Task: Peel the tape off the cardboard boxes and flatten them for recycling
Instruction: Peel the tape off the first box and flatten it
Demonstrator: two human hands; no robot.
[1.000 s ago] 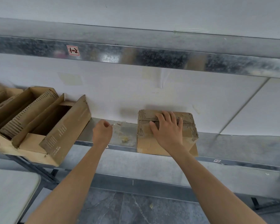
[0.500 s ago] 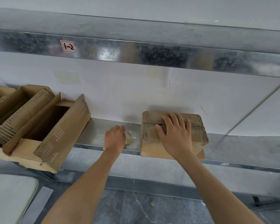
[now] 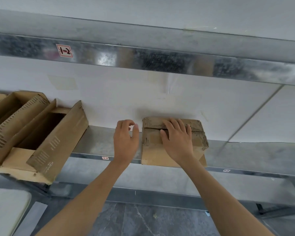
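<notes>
A small brown cardboard box (image 3: 152, 151) stands on the metal shelf (image 3: 95, 143) against the white wall, its top flaps closed with a seam across them. My right hand (image 3: 177, 142) lies on the box top, fingers spread over the seam and thumb on the front face. My left hand (image 3: 125, 142) hovers just left of the box with fingers loosely curved; nothing shows in it. A gap separates it from the box's left side.
Several larger opened cardboard boxes (image 3: 54, 142) lie tipped on the shelf's left end, overhanging its front edge. A metal upper shelf beam (image 3: 160, 60) with a "1-2" label runs overhead. A white table corner (image 3: 5, 210) sits at the lower left, above grey floor.
My left hand rose from the shelf surface and moved right, close to the box's left side, its fingers uncurling. My right hand stays on the box top.
</notes>
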